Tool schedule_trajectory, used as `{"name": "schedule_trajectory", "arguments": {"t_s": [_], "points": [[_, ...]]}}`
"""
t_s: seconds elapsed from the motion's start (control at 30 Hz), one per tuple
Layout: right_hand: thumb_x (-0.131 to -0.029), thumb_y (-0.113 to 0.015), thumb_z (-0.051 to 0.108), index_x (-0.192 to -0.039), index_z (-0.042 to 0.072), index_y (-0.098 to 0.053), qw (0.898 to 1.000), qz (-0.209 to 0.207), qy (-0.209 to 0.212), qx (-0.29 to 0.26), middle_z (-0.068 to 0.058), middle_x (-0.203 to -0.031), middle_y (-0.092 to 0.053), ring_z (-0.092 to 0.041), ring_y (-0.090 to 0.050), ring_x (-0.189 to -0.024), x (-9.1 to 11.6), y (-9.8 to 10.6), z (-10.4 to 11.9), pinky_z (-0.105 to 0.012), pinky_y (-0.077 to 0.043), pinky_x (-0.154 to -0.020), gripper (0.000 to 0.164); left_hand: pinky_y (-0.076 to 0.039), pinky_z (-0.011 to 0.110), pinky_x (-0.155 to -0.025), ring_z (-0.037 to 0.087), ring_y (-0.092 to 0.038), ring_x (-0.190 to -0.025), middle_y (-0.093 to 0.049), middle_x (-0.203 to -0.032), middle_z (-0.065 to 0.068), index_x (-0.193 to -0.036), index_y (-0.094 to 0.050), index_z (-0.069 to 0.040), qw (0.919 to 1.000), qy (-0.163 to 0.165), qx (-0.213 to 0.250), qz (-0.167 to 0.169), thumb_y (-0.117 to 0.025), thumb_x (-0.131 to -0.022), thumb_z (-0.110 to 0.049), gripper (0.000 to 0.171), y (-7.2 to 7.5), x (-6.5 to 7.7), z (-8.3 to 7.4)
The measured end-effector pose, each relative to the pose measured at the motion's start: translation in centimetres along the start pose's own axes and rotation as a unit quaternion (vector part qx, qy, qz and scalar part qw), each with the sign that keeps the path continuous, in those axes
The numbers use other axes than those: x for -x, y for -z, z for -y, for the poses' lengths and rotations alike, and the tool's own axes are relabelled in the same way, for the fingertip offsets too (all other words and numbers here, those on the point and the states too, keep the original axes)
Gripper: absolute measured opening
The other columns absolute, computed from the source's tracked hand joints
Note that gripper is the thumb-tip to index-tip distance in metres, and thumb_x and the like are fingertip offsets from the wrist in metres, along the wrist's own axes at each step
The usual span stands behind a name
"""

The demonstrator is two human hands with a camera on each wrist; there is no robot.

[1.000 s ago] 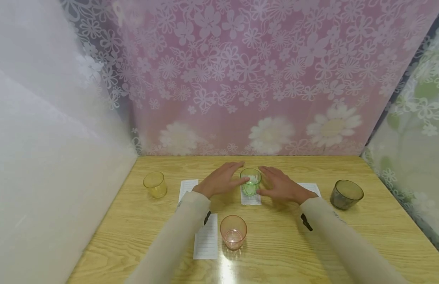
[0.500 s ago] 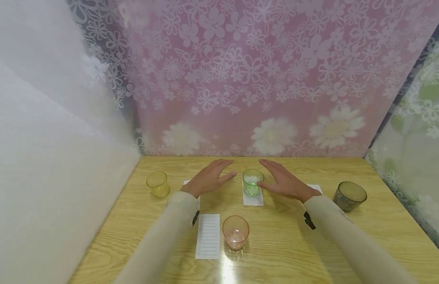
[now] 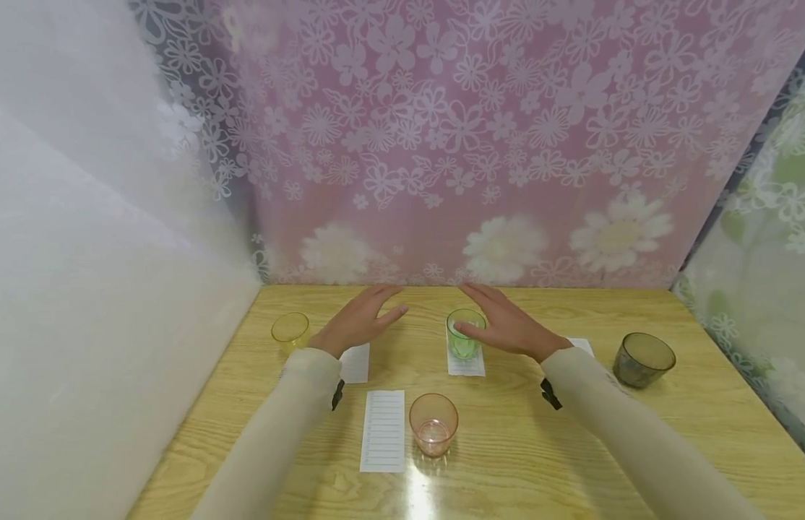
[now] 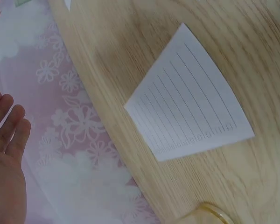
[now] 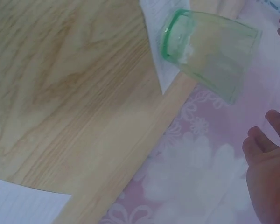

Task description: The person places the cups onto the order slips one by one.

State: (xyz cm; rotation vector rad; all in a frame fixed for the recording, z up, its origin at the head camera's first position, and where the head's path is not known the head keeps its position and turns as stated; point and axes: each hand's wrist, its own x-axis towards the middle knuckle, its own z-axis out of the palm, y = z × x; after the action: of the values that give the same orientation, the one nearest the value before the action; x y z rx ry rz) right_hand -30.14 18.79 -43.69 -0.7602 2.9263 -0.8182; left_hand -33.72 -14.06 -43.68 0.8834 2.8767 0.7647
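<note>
Grip: left hand (image 3: 358, 318) and right hand (image 3: 511, 323), fingers loosely extended, thumbs spread, holding nothing. Near: 1 pink glass (image 3: 433, 422) beside 1 lined slip (image 3: 382, 432). Farther: 1 green glass (image 3: 464, 348), upright on paper (image 3: 466, 369); we judge the right hand should pass clear of its rim.

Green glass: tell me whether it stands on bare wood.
No, the head view shows the green glass standing upright on a paper sheet.
</note>
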Motion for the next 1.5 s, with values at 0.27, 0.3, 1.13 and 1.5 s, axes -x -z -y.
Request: {"name": "schedule_trajectory", "arguments": {"t_s": [0.27, 0.3, 1.13, 1.5], "points": [[-0.106, -0.065, 0.056, -0.176, 0.015, -0.022, 1.000, 0.015, 0.008, 0.003, -0.015, -0.182, -0.021, -0.044, -0.021, -0.167, -1.3, 0.3, 2.1, -0.074, -0.022, -0.131, 0.092, -0.033, 0.062, -0.132, 0.035, -0.036, -0.163, -0.040, -0.175, 0.010, -0.170, -0.040, -0.020, 0.9999, 0.013, -0.002, -0.006, -0.047, -0.114, -0.058, 0.068, 1.0, 1.0, 1.5], [-0.106, -0.064, 0.057, -0.176, 0.016, -0.022, 1.000, 0.018, 0.007, 0.004, -0.014, -0.182, -0.021, -0.043, -0.021, -0.167, -1.5, 0.3, 2.4, -0.073, -0.022, -0.131, 0.092, -0.033, 0.062, -0.131, 0.036, -0.036, -0.163, -0.040, -0.175, 0.010, -0.170, -0.040, -0.019, 0.9999, 0.013, -0.003, -0.009, -0.047, -0.114, -0.058, 0.068, 1.1, 1.1, 1.7], [-0.106, -0.061, 0.061, -0.175, 0.017, -0.025, 0.996, 0.068, 0.048, 0.020, -0.010, -0.182, -0.023, -0.036, -0.020, -0.169, -6.5, -1.9, 7.8, -0.063, -0.024, -0.135, 0.089, -0.032, 0.065, -0.131, 0.042, -0.038, -0.159, -0.045, -0.170, 0.017, -0.168, -0.042, -0.011, 0.9971, 0.043, -0.050, -0.039, -0.053, -0.116, -0.045, 0.064, 6.0, 4.7, 5.7], [-0.108, -0.057, 0.062, -0.176, 0.016, -0.023, 0.990, 0.096, 0.067, 0.074, -0.008, -0.182, -0.024, -0.033, -0.023, -0.169, -8.2, -3.3, 9.8, -0.056, -0.025, -0.137, 0.089, -0.029, 0.066, -0.131, 0.046, -0.037, -0.159, -0.045, -0.169, 0.022, -0.166, -0.044, -0.007, 0.9955, 0.050, -0.060, -0.053, -0.055, -0.116, -0.037, 0.060, 7.8, 7.0, 7.4]]}}
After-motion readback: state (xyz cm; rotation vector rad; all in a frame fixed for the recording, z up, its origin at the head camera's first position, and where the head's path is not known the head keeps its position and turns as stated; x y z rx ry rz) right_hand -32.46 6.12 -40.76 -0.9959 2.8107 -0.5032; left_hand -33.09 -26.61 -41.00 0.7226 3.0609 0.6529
